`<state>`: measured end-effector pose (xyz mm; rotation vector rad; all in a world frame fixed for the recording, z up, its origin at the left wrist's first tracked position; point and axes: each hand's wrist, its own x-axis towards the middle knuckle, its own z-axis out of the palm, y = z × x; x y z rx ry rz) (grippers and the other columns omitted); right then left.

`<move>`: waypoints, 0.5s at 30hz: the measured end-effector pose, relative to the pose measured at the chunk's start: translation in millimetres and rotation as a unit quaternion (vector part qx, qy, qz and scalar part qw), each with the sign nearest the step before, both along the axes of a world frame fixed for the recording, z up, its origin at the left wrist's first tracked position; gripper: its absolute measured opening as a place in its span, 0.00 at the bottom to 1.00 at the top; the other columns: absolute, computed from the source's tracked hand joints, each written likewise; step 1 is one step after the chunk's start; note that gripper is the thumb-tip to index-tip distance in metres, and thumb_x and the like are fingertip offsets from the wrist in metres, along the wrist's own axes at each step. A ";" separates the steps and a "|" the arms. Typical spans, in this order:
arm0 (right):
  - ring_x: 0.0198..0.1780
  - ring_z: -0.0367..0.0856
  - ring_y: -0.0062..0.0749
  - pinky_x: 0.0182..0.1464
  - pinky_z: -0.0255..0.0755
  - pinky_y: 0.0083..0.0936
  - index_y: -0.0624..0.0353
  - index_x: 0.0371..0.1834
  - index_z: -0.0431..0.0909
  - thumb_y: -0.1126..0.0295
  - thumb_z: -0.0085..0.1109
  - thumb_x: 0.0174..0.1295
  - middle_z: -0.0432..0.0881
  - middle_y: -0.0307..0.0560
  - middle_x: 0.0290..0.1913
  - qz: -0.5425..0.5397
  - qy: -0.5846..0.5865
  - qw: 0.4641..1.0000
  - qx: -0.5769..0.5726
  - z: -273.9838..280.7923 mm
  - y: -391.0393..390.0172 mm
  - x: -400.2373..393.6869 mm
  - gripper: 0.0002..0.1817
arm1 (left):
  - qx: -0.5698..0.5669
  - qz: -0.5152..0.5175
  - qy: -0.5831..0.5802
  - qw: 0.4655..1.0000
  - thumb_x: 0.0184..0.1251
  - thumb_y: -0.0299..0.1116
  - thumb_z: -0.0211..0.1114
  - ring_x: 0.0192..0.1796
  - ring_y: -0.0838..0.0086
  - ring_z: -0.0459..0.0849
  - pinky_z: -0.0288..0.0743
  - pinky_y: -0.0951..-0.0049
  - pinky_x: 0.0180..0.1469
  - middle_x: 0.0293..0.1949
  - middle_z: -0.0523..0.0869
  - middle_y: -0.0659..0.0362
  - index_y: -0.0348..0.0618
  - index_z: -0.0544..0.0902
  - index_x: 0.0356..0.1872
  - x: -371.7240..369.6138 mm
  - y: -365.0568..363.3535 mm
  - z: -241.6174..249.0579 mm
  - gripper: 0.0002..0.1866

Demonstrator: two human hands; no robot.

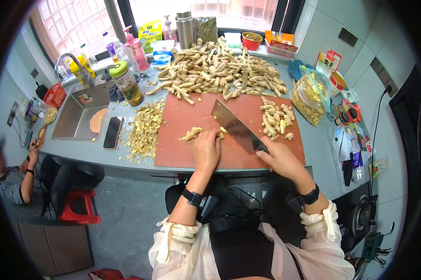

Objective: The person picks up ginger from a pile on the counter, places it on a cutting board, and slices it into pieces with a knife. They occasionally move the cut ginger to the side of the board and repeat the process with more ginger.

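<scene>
My right hand (pixel 279 156) grips the dark handle of a cleaver (pixel 238 125), its broad blade slanting up and left over the reddish-brown cutting board (pixel 182 151). With curled fingers, my left hand (pixel 206 150) presses a piece of ginger (pixel 192 134) against the board; part of that root is under the hand. A small cut bit of ginger (pixel 223 130) lies between my left fingertips and the blade. On the board's right side sits a group of ginger pieces (pixel 272 119), some showing yellow cut faces. A large heap of whole ginger (pixel 219 70) covers the counter behind the board.
Ginger scraps (pixel 146 128) are piled left of the board, beside a phone (pixel 113 132) and a sink (pixel 75 112). A jar with a green lid (pixel 126 84) stands behind them. At right is a bag of sliced ginger (pixel 308 98). Another person (pixel 26 186) sits at far left.
</scene>
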<state>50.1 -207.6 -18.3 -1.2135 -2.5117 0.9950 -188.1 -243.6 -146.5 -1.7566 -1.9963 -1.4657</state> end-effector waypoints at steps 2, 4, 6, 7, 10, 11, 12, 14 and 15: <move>0.47 0.81 0.67 0.47 0.72 0.53 0.62 0.50 0.69 0.62 0.58 0.73 0.82 0.68 0.41 0.006 -0.012 1.000 -0.017 -2.4 -1.7 0.2 0.15 | -0.023 0.012 -0.025 0.999 0.61 0.26 0.71 0.44 0.53 0.83 0.76 0.56 0.48 0.38 0.85 0.52 0.42 0.85 0.42 0.7 -2.6 1.4 0.09; 0.47 0.81 0.68 0.47 0.72 0.53 0.62 0.49 0.69 0.63 0.58 0.73 0.82 0.68 0.40 0.009 -0.015 1.000 -0.012 -3.1 -5.3 -0.1 0.14 | -0.045 0.029 -0.050 0.997 0.61 0.26 0.72 0.45 0.54 0.83 0.75 0.57 0.50 0.39 0.85 0.53 0.42 0.85 0.41 -1.4 -7.2 4.1 0.08; 0.47 0.81 0.68 0.46 0.72 0.53 0.62 0.49 0.69 0.63 0.58 0.73 0.83 0.67 0.39 0.016 -0.017 1.000 -0.009 -4.8 -8.3 -1.4 0.14 | 0.018 0.117 0.001 0.993 0.60 0.28 0.73 0.51 0.56 0.81 0.71 0.56 0.55 0.43 0.85 0.55 0.44 0.84 0.43 -7.8 -13.7 7.2 0.11; 0.47 0.82 0.68 0.47 0.72 0.54 0.62 0.49 0.69 0.63 0.58 0.73 0.83 0.67 0.38 0.023 -0.026 0.999 -0.015 -5.7 -9.6 -0.9 0.14 | 0.018 0.121 0.004 0.993 0.60 0.28 0.73 0.51 0.56 0.81 0.71 0.56 0.55 0.43 0.85 0.55 0.44 0.84 0.43 -12.8 -17.5 9.0 0.11; 0.46 0.82 0.68 0.47 0.72 0.55 0.62 0.49 0.68 0.64 0.58 0.73 0.84 0.67 0.38 0.039 -0.027 0.998 -0.030 -8.1 -9.7 0.8 0.14 | -0.021 0.196 -0.014 0.980 0.58 0.32 0.76 0.59 0.57 0.78 0.67 0.53 0.61 0.52 0.83 0.58 0.46 0.81 0.51 -31.4 -30.3 12.6 0.19; 0.46 0.82 0.68 0.47 0.72 0.55 0.62 0.49 0.68 0.64 0.58 0.72 0.84 0.67 0.38 0.043 -0.020 0.998 -0.039 -8.8 -9.5 1.7 0.14 | -0.021 0.198 -0.013 0.980 0.58 0.32 0.76 0.59 0.57 0.78 0.67 0.53 0.61 0.52 0.83 0.58 0.46 0.81 0.51 -37.3 -32.3 10.8 0.19; 0.46 0.82 0.68 0.47 0.72 0.55 0.62 0.49 0.68 0.64 0.58 0.72 0.84 0.67 0.38 0.045 -0.020 0.998 -0.039 -9.0 -8.9 2.3 0.14 | -0.041 0.200 -0.007 0.979 0.58 0.32 0.76 0.59 0.58 0.78 0.67 0.53 0.61 0.52 0.83 0.58 0.46 0.81 0.51 -42.7 -33.0 9.9 0.19; 0.46 0.82 0.68 0.46 0.72 0.55 0.62 0.49 0.69 0.64 0.59 0.73 0.84 0.68 0.38 0.018 -0.046 0.999 0.004 -9.7 -6.9 3.0 0.14 | -0.077 0.191 0.000 0.978 0.58 0.32 0.76 0.58 0.59 0.79 0.68 0.54 0.60 0.50 0.85 0.59 0.48 0.83 0.50 -51.3 -34.1 8.4 0.18; 0.46 0.82 0.68 0.46 0.72 0.55 0.62 0.49 0.69 0.64 0.59 0.73 0.84 0.68 0.38 0.018 -0.045 0.999 0.004 -12.4 -5.7 4.5 0.14 | -0.077 0.192 0.001 0.978 0.58 0.32 0.76 0.58 0.59 0.79 0.68 0.54 0.60 0.50 0.85 0.59 0.48 0.83 0.50 -52.3 -33.8 7.8 0.18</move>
